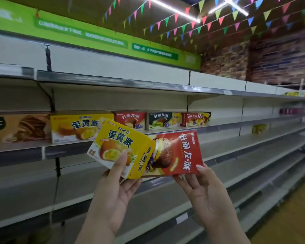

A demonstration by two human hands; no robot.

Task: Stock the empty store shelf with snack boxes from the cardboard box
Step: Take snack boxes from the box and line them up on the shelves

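A long shelf unit [148, 205] with several tiers is seen running toward the right, with a green sign [99, 32] above it and coloured bunting [209, 22] strung under the ceiling. A row of boxes is stood along the front edge of the middle shelf [236, 120]: a brown box [19, 128] at the left end, a large yellow box [74, 127] beside it, then a red box [130, 120], a dark green box [159, 120] and another red box [192, 119] (details blurred).

Two boxes are held up in front of that shelf, off it, their near edges touching. The red snack box [181, 152] is pinched at its lower right corner by the right hand [202, 192], thumb on the front face. The yellow snack box [113, 147], tilted left, is gripped from below by the left hand [116, 191], thumb laid over its front. The hands are kept apart, each clamped on its own box.
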